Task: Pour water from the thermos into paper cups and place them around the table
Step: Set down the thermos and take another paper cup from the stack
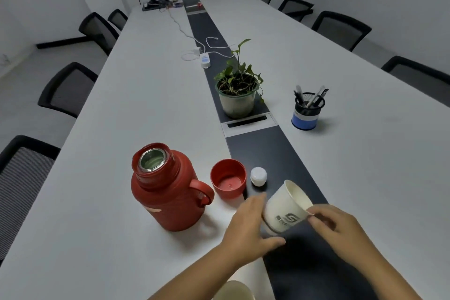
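Observation:
A red thermos stands open on the white table, its handle turned to the right. Its red cap sits upturned beside it, and a white stopper lies a little further right on the dark centre strip. A white paper cup with a grey logo is tilted, its mouth facing up and right. My left hand grips the cup's bottom end. My right hand pinches the rim. Another paper cup shows at the bottom edge under my left forearm.
A potted plant stands on the dark centre strip. A mesh pen holder is to its right. A white charger and cables lie further back. Black chairs line both long sides of the table.

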`<state>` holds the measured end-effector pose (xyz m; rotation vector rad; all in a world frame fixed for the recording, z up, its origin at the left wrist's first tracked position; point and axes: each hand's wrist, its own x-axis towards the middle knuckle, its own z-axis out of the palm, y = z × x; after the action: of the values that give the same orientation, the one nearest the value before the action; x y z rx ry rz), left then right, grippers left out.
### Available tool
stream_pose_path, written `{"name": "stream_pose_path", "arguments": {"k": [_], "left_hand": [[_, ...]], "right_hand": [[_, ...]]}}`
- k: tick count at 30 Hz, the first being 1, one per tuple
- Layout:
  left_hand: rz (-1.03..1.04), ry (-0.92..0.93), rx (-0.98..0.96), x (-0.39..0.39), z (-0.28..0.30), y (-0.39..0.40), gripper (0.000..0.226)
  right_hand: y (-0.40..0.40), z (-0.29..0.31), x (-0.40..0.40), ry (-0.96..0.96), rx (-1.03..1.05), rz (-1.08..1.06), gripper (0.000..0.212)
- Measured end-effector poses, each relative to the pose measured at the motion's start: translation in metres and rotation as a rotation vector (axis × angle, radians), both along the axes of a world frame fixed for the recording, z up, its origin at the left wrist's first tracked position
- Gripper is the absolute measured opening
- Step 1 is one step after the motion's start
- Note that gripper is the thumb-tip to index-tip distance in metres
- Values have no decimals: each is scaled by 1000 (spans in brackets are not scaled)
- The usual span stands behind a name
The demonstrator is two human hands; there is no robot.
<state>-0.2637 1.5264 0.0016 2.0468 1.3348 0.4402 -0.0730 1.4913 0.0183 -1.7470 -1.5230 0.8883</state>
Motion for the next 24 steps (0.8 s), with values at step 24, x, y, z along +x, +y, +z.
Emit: {"name": "stream_pose_path", "arguments": {"k": [24], "left_hand": [[277,206,311,-147,4,-283,61]], "right_hand": [[-244,-52,-98,63,6,74,83]]}}
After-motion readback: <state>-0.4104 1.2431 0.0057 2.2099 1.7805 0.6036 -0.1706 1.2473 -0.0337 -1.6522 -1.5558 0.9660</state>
